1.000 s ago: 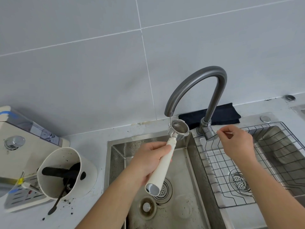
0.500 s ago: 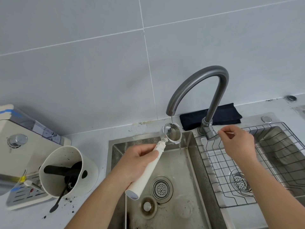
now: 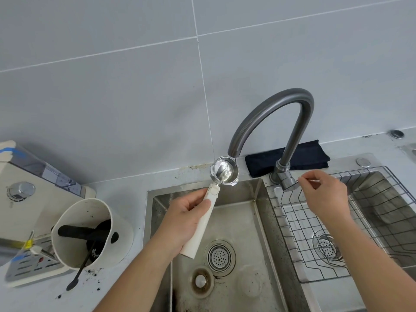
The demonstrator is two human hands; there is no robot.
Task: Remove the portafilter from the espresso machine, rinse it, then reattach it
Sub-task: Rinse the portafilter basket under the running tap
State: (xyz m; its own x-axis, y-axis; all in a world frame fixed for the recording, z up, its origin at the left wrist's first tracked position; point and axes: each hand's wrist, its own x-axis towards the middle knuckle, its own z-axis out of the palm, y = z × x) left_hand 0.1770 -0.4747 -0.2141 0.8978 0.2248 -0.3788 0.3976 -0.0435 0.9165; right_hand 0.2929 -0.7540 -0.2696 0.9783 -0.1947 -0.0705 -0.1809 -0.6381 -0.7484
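Note:
My left hand [image 3: 182, 218] grips the white handle of the portafilter [image 3: 208, 213]. Its round steel basket [image 3: 224, 171] sits just under the spout of the grey curved faucet [image 3: 273, 113], open side towards me and shining wet. A thin stream of water runs from the spout onto the basket's rim. My right hand [image 3: 324, 194] pinches the thin faucet lever beside the faucet base [image 3: 284, 177]. The cream espresso machine [image 3: 27, 199] stands at the far left, partly out of frame.
Below the portafilter lies the steel sink [image 3: 238, 224] with a drain [image 3: 219, 257]. A wire rack [image 3: 337, 224] fills the right basin. A white knock box [image 3: 94, 230] with coffee grounds and a black brush stands left of the sink. A dark cloth [image 3: 313, 156] lies behind the faucet.
My left hand has turned the portafilter, tilting the basket's open side up towards me and shifting it slightly left under the spout. My right hand stays on the lever.

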